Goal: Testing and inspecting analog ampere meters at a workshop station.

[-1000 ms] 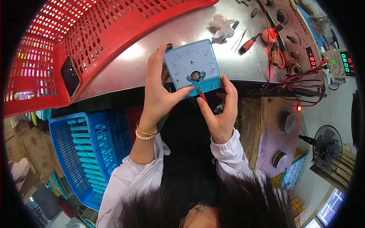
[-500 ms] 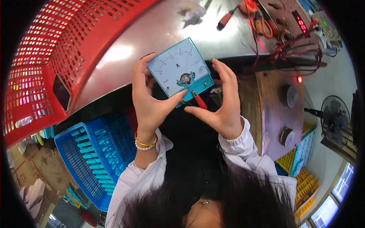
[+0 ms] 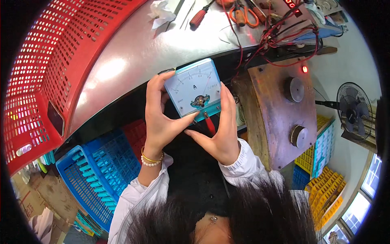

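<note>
A square ammeter (image 3: 194, 87) with a light-blue case, white dial and clear cover is held up, tilted, over the bench's front edge. My left hand (image 3: 160, 116) grips its left side, fingers behind and thumb at the lower edge. My right hand (image 3: 219, 132) has its fingers along the ammeter's right edge and its thumb below it. A red-sleeved clip (image 3: 209, 125) is at a terminal on the lower edge. A dark one beside it is mostly hidden by my left thumb. The needle points to the right part of the scale.
A red perforated basket (image 3: 87, 44) stands on the metal bench (image 3: 122, 67) at left. Screwdriver (image 3: 199, 18), orange-handled pliers (image 3: 240, 18) and tangled red leads (image 3: 272, 38) lie at the back. A blue crate (image 3: 85, 162) sits lower left; a worn metal panel with knobs (image 3: 280, 110) stands right, near a fan (image 3: 353, 107).
My right hand has moved left, its fingers now against the ammeter's right edge. The ammeter is tilted less. The bench tools have shifted left and up in view.
</note>
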Demonstrator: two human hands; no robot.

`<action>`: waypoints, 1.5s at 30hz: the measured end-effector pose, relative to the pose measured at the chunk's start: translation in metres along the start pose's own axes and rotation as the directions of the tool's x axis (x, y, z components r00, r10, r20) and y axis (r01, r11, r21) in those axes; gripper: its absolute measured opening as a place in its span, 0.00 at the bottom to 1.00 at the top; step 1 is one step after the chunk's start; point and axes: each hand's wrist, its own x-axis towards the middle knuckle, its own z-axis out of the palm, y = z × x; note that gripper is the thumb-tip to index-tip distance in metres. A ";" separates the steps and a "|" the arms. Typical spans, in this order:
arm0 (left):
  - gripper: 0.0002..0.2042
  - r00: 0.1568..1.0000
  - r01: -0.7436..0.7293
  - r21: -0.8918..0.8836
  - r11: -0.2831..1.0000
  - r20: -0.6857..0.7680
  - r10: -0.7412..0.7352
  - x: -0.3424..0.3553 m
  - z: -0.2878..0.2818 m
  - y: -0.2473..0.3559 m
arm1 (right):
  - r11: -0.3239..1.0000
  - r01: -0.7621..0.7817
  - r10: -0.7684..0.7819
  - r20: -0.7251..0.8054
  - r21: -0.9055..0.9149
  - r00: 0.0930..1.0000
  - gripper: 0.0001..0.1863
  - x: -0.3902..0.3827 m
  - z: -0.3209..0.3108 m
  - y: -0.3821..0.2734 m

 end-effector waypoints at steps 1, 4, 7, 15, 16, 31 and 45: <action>0.48 1.000 -0.008 0.000 1.000 0.005 0.008 0.002 0.005 0.002 | 1.000 -0.003 0.003 -0.013 0.000 1.000 0.67 -0.001 -0.004 0.002; 0.49 1.000 -0.004 0.003 1.000 0.024 0.004 0.005 0.018 0.002 | 1.000 -0.015 0.015 -0.036 -0.001 0.999 0.66 -0.002 -0.014 0.006; 0.47 0.999 -0.033 -0.036 0.999 0.001 0.033 0.008 0.028 0.000 | 0.999 -0.035 0.034 -0.047 -0.011 0.998 0.65 -0.001 -0.022 0.009; 0.46 0.995 0.000 -0.123 0.992 -0.100 -0.013 0.014 0.027 0.006 | 1.000 0.008 -0.007 -0.097 0.011 0.995 0.56 0.010 -0.029 0.018; 0.46 0.989 0.003 -0.138 0.990 -0.149 -0.023 0.016 0.024 0.008 | 0.997 -0.049 0.053 -0.087 0.057 0.995 0.54 0.012 -0.030 0.017; 0.49 0.978 -0.203 0.034 0.979 0.045 0.201 -0.002 0.089 0.035 | 0.966 -0.079 -0.034 -0.426 -0.246 0.904 0.65 -0.007 -0.084 0.074; 0.28 0.988 -0.043 0.109 0.993 -0.142 0.059 -0.002 -0.013 0.046 | 0.291 -0.763 0.196 -0.745 -0.577 0.638 0.39 0.008 -0.222 0.244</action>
